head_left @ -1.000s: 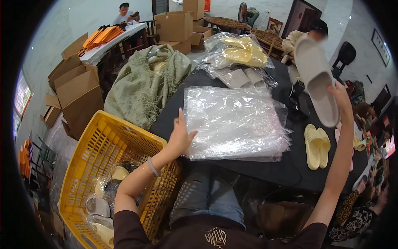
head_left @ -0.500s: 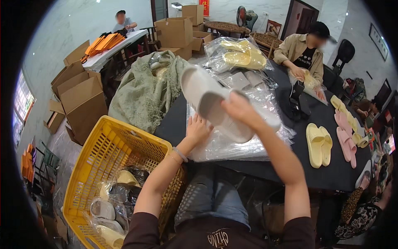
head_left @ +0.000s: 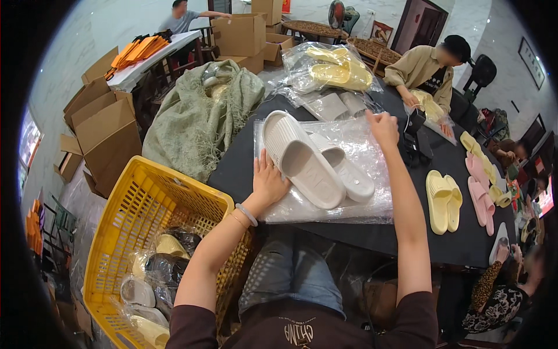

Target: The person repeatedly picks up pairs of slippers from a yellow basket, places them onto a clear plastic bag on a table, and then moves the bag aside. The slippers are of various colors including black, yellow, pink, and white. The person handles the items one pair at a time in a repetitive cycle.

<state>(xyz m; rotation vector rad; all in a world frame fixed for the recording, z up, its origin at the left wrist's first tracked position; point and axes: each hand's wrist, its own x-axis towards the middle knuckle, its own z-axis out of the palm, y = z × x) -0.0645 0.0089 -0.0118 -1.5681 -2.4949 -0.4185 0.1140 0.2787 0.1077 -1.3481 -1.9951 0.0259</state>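
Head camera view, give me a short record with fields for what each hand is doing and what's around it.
left hand: left hand rests against the pair of pale grey slippers
right hand: right hand at the far edge of the clear plastic bags
surface: black table
left side: yellow basket holding bagged slippers
right side: yellow slippers, pink slippers

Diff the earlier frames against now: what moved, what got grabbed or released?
The grey slippers came down from the raised right hand onto the plastic bags. Left hand now rests against them; right hand released, reaching far edge. Yellow basket and yellow slippers unchanged.
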